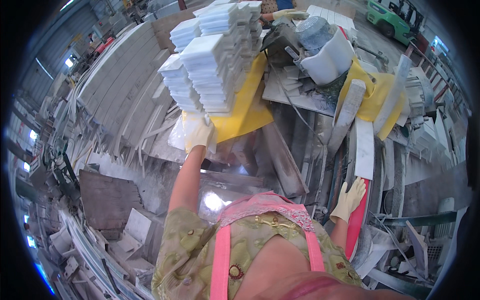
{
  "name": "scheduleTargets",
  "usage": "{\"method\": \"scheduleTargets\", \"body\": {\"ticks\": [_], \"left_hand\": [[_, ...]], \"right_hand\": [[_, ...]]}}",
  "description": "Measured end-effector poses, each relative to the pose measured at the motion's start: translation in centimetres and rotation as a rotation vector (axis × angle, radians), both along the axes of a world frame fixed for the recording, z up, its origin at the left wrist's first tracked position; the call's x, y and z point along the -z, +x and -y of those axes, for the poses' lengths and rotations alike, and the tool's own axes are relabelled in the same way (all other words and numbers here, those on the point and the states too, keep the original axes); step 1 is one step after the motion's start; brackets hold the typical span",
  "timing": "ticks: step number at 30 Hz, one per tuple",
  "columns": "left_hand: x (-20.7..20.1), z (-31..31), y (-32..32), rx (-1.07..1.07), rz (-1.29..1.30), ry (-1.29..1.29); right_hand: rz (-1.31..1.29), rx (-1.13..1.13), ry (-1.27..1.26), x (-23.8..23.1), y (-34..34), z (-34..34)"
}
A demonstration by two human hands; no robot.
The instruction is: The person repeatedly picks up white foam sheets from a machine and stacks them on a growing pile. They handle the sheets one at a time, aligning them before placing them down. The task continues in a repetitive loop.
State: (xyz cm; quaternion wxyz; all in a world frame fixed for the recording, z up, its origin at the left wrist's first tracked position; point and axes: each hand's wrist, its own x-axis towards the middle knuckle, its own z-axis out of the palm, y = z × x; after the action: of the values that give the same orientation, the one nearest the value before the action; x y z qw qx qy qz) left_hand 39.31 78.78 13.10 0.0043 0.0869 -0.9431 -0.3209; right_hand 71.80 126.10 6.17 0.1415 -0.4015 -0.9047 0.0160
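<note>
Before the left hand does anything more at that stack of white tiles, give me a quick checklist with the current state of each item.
1. Left hand gloved and at the base of the white tile stack: ok.
2. Stack square: not ok, tiles stepped and uneven.
3. Stack seated on the yellow sheet: ok.
4. Right hand braced on the red rim: ok.
5. Another person's gloved hand beyond the stack: not ok, close by.
6. Firm grip on a tile: cannot tell.

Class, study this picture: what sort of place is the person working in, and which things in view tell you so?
Most likely a stone-cutting workshop. Stacks of cut white tiles sit on a yellow sheet, long stone slabs lie piled nearby, and offcuts and dust cover the floor. The left hand and right hand wear work gloves.
</note>
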Motion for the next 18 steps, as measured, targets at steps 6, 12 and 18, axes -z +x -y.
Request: {"method": "scheduleTargets", "body": {"ticks": [6,12,18], "left_hand": [[-0.7,-0.1,0.2,0.03,-0.026,-0.097],[-1.2,-0.6,0.5,-0.002,-0.035,-0.028],[-0.7,-0.4,0.6,0.032,-0.064,-0.024]], "right_hand": [[-0.03,0.002,0.0,0.0,0.2,0.3],[0.012,0.023,-0.035,-0.9,0.2,0.4],[0.033,0.033,-0.081,-1.8,0.4,0.3]]}}
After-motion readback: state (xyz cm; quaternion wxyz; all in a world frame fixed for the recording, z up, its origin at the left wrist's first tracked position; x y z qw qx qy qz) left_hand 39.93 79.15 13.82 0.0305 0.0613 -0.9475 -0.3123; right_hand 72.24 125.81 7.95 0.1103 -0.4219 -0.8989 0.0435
